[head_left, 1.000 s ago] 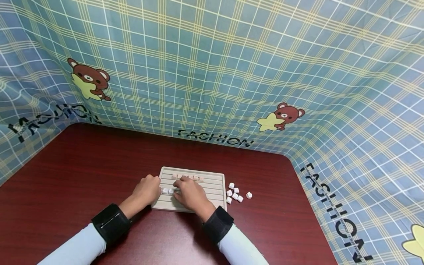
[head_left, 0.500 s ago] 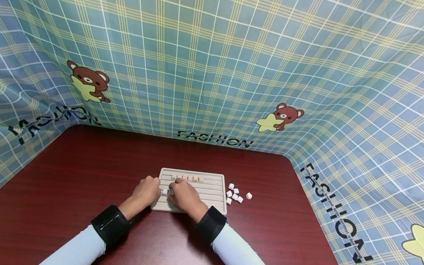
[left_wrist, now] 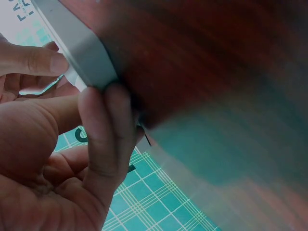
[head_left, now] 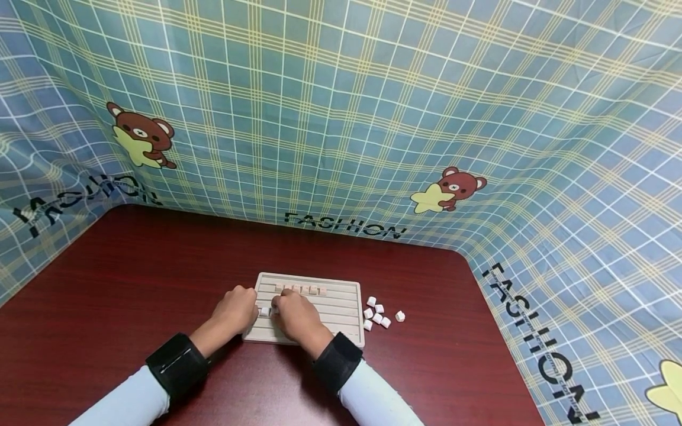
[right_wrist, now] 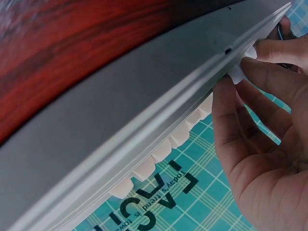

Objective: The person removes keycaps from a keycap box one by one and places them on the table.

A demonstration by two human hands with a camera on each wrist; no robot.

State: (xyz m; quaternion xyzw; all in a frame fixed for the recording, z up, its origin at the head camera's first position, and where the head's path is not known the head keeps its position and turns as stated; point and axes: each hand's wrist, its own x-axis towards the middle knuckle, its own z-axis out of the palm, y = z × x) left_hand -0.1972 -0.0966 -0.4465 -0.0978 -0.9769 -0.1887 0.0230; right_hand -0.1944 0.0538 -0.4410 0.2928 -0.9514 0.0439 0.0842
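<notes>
A pale ridged keycap tray (head_left: 341, 309) lies on the table, with a row of pinkish keycaps (head_left: 305, 290) along its far part. My left hand (head_left: 236, 309) grips the tray's left edge; in the left wrist view its fingers (left_wrist: 101, 130) curl against the tray's corner. Beside it, a white keycap (head_left: 264, 311) sits in a nearer row. Over that row, my right hand (head_left: 298, 316) pinches another white keycap (right_wrist: 236, 74) between thumb and fingertips, close to the left hand's fingers. In the head view, the right hand mostly covers this keycap.
Several loose white keycaps (head_left: 377, 318) lie on the dark red table (head_left: 176, 254) just right of the tray, one (head_left: 400, 316) a little apart. A checked cloth (head_left: 330, 118) with bear prints stands behind the table and along its sides.
My right hand has moved left along the tray's row toward the left hand, then stayed nearly still. More pinkish keycaps now show behind it. The left hand keeps its place at the edge.
</notes>
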